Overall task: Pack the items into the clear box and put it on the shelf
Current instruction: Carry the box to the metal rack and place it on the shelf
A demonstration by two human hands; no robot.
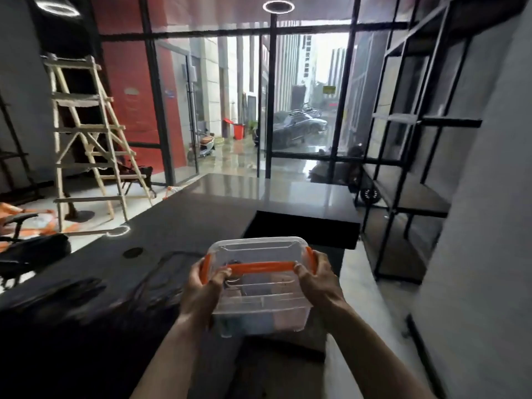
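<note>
I hold the clear box (260, 295) in front of me with both hands, lifted above the dark table's near right end. Its clear lid is on, with orange clips at the front and both sides. Blurred items lie inside, among them something blue and something pink at the bottom. My left hand (203, 286) grips the box's left side, thumb on the front orange clip. My right hand (315, 276) grips the right side in the same way. The black metal shelf (403, 180) stands to the right, its tiers bare.
A long dark table (178, 226) runs ahead with a round cable hole and a black cable on it. A wooden ladder (86, 139) stands at the left. A black chair sits at far left. Glass wall and door lie ahead. A grey wall is close on my right.
</note>
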